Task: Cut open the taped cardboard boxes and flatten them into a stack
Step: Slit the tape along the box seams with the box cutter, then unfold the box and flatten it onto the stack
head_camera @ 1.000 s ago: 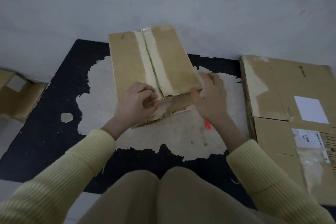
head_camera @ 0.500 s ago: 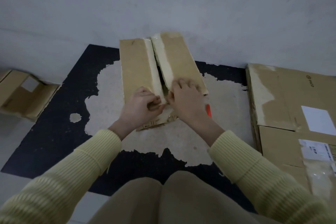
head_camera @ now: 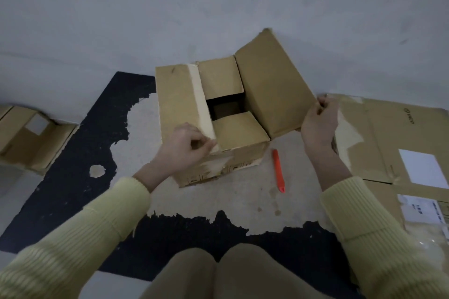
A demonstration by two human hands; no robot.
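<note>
A brown cardboard box [head_camera: 179, 102] stands on the worn floor in front of me with its top partly open. My right hand [head_camera: 318, 124] grips the edge of the right top flap [head_camera: 272, 85], which is swung up and out to the right. My left hand [head_camera: 187, 145] pinches the near taped edge of the left flap, which still lies flat. Two inner flaps and a dark gap show inside the box. An orange cutter [head_camera: 278, 170] lies on the floor just right of the box, between my hands.
A stack of flattened cardboard [head_camera: 388, 143] with white labels lies at the right. Another cardboard box [head_camera: 26, 138] sits at the far left by the grey wall. The black floor covering [head_camera: 73, 177] is torn around the pale patch. My knees fill the bottom.
Both hands were at the taped centre seam. My right hand has pulled the right flap up and outward, exposing the inside. The orange cutter now lies in plain sight.
</note>
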